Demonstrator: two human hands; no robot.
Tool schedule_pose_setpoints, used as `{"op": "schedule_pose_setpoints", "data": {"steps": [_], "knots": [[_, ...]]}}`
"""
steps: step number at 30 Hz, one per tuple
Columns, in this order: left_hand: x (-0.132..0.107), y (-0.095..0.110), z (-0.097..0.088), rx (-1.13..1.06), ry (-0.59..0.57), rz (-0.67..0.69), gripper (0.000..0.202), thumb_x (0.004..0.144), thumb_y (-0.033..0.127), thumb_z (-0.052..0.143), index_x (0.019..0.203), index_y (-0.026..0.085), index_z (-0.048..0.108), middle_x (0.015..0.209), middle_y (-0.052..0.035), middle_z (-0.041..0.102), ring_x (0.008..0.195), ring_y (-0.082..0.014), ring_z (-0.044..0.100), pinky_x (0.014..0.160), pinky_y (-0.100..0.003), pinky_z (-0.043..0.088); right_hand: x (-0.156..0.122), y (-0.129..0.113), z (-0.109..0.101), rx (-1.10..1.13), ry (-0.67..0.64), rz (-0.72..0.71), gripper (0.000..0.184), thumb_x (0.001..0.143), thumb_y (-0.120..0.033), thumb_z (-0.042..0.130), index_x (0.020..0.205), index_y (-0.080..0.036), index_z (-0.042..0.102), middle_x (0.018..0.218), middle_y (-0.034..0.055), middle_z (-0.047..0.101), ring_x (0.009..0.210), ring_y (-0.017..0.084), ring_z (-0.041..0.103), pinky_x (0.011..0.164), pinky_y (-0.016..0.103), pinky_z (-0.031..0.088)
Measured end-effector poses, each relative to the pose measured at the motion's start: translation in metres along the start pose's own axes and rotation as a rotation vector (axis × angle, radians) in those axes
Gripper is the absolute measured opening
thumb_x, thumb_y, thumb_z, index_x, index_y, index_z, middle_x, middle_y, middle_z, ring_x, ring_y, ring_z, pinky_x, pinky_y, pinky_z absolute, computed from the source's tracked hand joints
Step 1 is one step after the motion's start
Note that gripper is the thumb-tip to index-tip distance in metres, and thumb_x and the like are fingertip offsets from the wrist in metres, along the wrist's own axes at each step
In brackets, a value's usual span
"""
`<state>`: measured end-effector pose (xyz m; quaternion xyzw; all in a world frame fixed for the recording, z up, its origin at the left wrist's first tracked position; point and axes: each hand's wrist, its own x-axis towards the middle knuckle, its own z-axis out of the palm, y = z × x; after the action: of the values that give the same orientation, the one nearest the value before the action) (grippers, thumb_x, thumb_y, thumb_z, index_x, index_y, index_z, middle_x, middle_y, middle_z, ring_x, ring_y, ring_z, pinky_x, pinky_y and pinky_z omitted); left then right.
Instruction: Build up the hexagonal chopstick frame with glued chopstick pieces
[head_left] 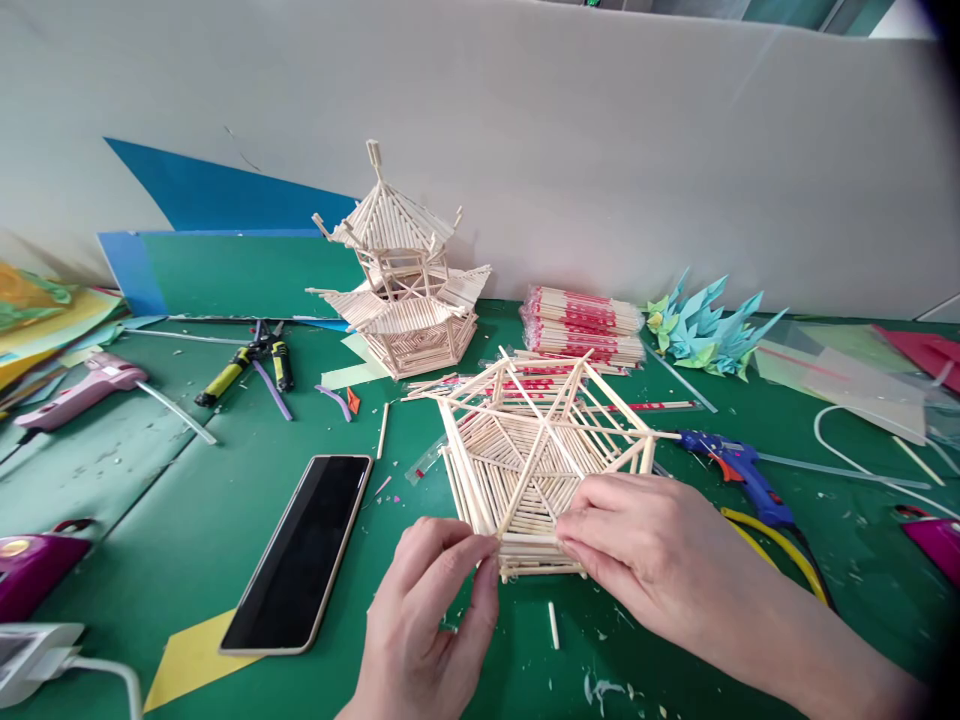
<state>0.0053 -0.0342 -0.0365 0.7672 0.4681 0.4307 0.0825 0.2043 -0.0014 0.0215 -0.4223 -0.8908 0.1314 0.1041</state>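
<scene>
My left hand (442, 610) and right hand (645, 550) pinch the near edge of the stick frame (525, 470) at lower centre, apparently to steady it, while the blue glue gun (750, 480) lies on the desk (217, 500) at centre right, seemingly for easy reach.

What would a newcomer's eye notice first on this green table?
Probably the tiered stick pagoda, standing at the back, left of centre. Then the hexagonal stick frame, nearer, with the left hand and right hand at its near edge. The spiky turquoise folded-paper cluster at the back right also stands out.
</scene>
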Motion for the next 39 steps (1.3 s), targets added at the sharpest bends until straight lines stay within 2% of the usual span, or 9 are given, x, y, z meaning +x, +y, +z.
{"op": "schedule_pose_setpoints", "data": {"steps": [5,9,11,14,16,19,24,29,39], "knots": [[0.000,-0.001,-0.001,0.000,0.001,0.006,0.017,0.077,0.003,0.056,0.088,0.015,0.058,0.079,-0.0029,0.056,0.067,-0.0105,0.055,0.060,-0.023,0.047,0.000,-0.002,0.001,0.020,0.005,0.005,0.020,0.084,-0.010,0.051,0.074,-0.020,0.065,0.068,-0.0012,0.058,0.062,0.012,0.053,0.055,0.025,0.038],[0.010,0.001,-0.005,0.041,-0.041,0.055,0.021,0.077,0.006,0.057,0.095,0.016,0.057,0.085,-0.0047,0.055,0.075,-0.0147,0.053,0.066,-0.030,0.044,-0.005,0.000,-0.001,0.095,0.026,0.020,0.017,0.087,-0.015,0.049,0.084,-0.022,0.064,0.077,-0.0011,0.059,0.068,0.013,0.055,0.059,0.026,0.040],[0.020,0.004,-0.007,0.060,-0.127,0.075,0.020,0.079,0.010,0.056,0.096,0.019,0.059,0.090,-0.0060,0.055,0.083,-0.0183,0.051,0.070,-0.035,0.042,-0.011,0.006,-0.003,0.176,0.099,0.055,0.017,0.089,-0.017,0.047,0.094,-0.024,0.062,0.087,-0.0006,0.060,0.075,0.012,0.056,0.065,0.026,0.043],[0.034,0.010,-0.005,0.081,-0.286,0.118,0.014,0.083,0.016,0.052,0.092,0.022,0.061,0.094,-0.0051,0.057,0.088,-0.0213,0.047,0.075,-0.040,0.036,-0.025,0.019,-0.003,0.277,0.308,0.130,0.018,0.090,-0.017,0.048,0.101,-0.025,0.059,0.096,-0.0001,0.061,0.084,0.011,0.058,0.074,0.023,0.044],[0.043,0.014,0.001,0.106,-0.383,0.172,0.015,0.086,0.018,0.046,0.085,0.021,0.061,0.089,-0.0046,0.058,0.087,-0.0222,0.046,0.074,-0.041,0.034,-0.037,0.026,0.001,0.302,0.431,0.186,0.018,0.089,-0.016,0.050,0.101,-0.025,0.059,0.095,-0.0002,0.061,0.084,0.010,0.058,0.074,0.020,0.044],[0.052,0.019,0.012,0.175,-0.481,0.290,0.023,0.089,0.017,0.039,0.075,0.018,0.058,0.081,-0.0051,0.058,0.084,-0.0233,0.045,0.069,-0.041,0.031,-0.052,0.033,0.011,0.349,0.486,0.291,0.015,0.088,-0.018,0.052,0.097,-0.027,0.060,0.089,-0.0019,0.061,0.078,0.009,0.057,0.069,0.018,0.044],[0.063,0.024,0.025,0.259,-0.587,0.409,0.019,0.084,0.014,0.048,0.067,0.017,0.054,0.072,-0.0031,0.056,0.077,-0.0206,0.045,0.064,-0.037,0.027,-0.064,0.028,0.028,0.440,0.499,0.366,0.012,0.087,-0.021,0.054,0.094,-0.030,0.059,0.087,-0.0038,0.060,0.074,0.009,0.057,0.065,0.018,0.045],[0.069,0.027,0.024,0.197,-0.632,0.365,0.020,0.083,0.014,0.048,0.064,0.016,0.054,0.069,-0.0032,0.056,0.070,-0.0176,0.043,0.061,-0.035,0.026,-0.067,0.021,0.036,0.489,0.412,0.392,0.006,0.085,-0.027,0.057,0.091,-0.028,0.058,0.080,-0.0041,0.057,0.061,0.009,0.051,0.057,0.019,0.044],[0.067,0.024,0.025,0.123,-0.643,0.297,0.020,0.080,0.015,0.045,0.061,0.016,0.049,0.072,-0.0041,0.052,0.072,-0.0182,0.038,0.061,-0.035,0.023,-0.066,0.019,0.037,0.511,0.331,0.432,0.007,0.085,-0.027,0.055,0.079,-0.024,0.056,0.070,-0.0037,0.055,0.059,0.010,0.050,0.055,0.021,0.041]]}}
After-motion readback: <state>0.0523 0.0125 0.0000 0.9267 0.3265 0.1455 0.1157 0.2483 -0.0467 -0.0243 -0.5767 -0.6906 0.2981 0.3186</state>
